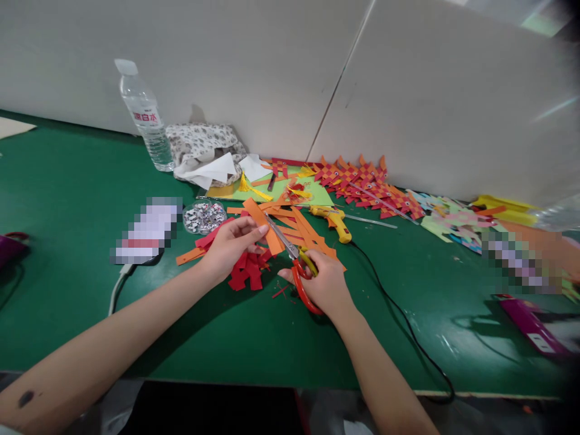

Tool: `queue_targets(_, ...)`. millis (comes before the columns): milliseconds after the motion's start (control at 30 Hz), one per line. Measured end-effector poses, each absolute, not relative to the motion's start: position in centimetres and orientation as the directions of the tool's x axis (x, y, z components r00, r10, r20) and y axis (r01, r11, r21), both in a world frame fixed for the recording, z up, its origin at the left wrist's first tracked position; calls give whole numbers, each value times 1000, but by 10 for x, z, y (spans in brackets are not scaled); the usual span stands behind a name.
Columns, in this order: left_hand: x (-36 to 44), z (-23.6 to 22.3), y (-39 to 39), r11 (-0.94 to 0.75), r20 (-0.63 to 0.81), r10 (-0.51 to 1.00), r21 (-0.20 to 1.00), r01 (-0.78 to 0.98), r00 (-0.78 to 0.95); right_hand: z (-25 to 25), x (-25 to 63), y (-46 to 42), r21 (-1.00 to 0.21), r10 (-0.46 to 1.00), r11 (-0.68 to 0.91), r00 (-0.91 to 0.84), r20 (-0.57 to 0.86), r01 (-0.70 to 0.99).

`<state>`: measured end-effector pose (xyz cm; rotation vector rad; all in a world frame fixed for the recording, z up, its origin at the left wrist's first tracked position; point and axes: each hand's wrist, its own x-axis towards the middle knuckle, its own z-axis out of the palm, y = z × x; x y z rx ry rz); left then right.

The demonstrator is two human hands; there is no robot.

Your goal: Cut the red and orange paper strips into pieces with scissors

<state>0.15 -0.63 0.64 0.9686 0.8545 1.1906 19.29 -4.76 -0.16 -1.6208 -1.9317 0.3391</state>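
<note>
An orange paper strip (256, 211) is pinched between the thumb and fingers of my left hand (235, 243). My right hand (327, 279) grips a pair of scissors (289, 243) by its orange-red handles. The blades lie against the strip's right side; whether they are cutting into it cannot be told. Under and beside my hands are loose orange strips (312, 234) and a pile of short red strips (247, 273). Thin red scraps (281, 292) lie on the green table (203, 344) close to my right hand.
A yellow glue gun (334, 222) trails a black cord. Woven red-orange fish shapes (357, 181) are heaped by the wall. Leftward are a box of googly eyes (205, 217), a blurred phone (147, 232), a water bottle (144, 118) and a tissue pouch (203, 140). A purple power strip (530, 323) lies right.
</note>
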Motion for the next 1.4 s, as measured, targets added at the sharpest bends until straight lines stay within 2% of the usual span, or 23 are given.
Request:
queue_targets(600,2,3,-8,108,-31,971,942,-318,237,0,193,-48,-505,950,245,-100,297,827)
queue_targets(1133,4,3,-9,139,-48,954,945,-295,297,1,192,-48,-572,968,211,-87,237,793)
queue_targets(1400,6,5,-11,184,-90,942,944,-273,324,0,191,-47,-595,955,235,-69,288,768)
